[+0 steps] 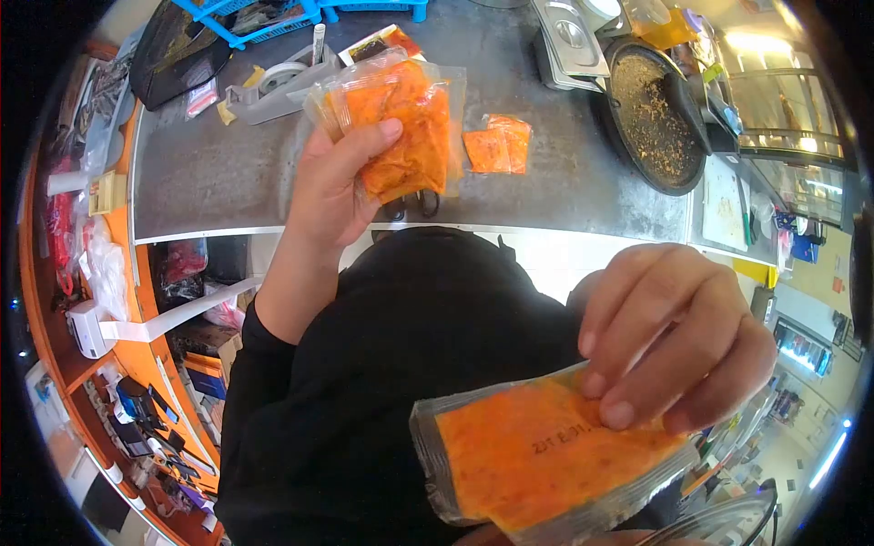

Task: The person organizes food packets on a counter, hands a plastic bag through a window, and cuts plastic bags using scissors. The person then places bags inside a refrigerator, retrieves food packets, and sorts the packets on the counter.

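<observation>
My left hand (pixel 341 182) is closed around a stack of clear sachets of orange sauce (pixel 405 136), its thumb pressed on the front one. It holds them above the near part of the metal worktop. Close to the camera, at lower right, my right hand (pixel 683 337) grips a single orange sauce sachet (pixel 546 455) by its upper edge. Dark printed characters show on this sachet, and its clear sealed rim is visible at the left. The right thumb is hidden. More small orange sachets (pixel 499 144) lie on the worktop, to the right of the held stack.
On the worktop (pixel 218 173) stand a grey tape dispenser (pixel 282 86), blue plastic baskets (pixel 264 23) and a lidded steel container (pixel 569 41). A round black pan (pixel 655 118) with brown crumbs sits at right. Orange shelving (pixel 146 309) runs along the left; a white cutting board (pixel 724 205) lies far right.
</observation>
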`<state>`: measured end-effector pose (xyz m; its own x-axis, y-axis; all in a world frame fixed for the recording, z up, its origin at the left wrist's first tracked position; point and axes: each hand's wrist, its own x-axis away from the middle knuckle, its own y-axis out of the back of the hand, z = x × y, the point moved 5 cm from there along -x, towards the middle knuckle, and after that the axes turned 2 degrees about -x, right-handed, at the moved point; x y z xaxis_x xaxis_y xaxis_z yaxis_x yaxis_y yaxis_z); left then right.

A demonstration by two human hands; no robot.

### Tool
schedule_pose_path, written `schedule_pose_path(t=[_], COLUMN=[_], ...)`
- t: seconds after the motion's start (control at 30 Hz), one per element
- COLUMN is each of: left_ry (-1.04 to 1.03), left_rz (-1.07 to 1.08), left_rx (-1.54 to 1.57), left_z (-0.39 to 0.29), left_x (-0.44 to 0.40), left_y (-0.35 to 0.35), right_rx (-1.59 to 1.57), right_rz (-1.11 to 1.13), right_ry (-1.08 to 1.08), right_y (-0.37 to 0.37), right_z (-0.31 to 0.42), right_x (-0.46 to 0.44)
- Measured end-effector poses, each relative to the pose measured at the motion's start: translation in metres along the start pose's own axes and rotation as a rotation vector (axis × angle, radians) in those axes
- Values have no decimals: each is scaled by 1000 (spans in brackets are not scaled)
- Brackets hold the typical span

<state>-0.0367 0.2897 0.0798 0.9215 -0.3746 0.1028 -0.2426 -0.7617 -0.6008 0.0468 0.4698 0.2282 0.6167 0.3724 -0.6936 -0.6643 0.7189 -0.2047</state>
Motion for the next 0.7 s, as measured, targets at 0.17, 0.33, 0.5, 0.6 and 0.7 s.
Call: schedule_pose_path(t=[0.17,0.33,0.5,0.6,0.7], left_ry=[26,6,6,62,19], left_rz=[33,90,-49,-220,-259], left_rx=[63,259,198,138,165], left_z=[7,31,45,55,59], left_x=[-1,-3,-8,-17,-27], left_y=[-3,-11,2,18,47], right_rx=[206,632,964,1253,1749], right_rz=[-291,-735,-491,-288,6], right_ry=[5,-456,-573,-539,-533], right_y=[10,52,52,44,20], right_z=[-22,-102,-129,-121,-93], right_x=[-2,27,41,28,-2])
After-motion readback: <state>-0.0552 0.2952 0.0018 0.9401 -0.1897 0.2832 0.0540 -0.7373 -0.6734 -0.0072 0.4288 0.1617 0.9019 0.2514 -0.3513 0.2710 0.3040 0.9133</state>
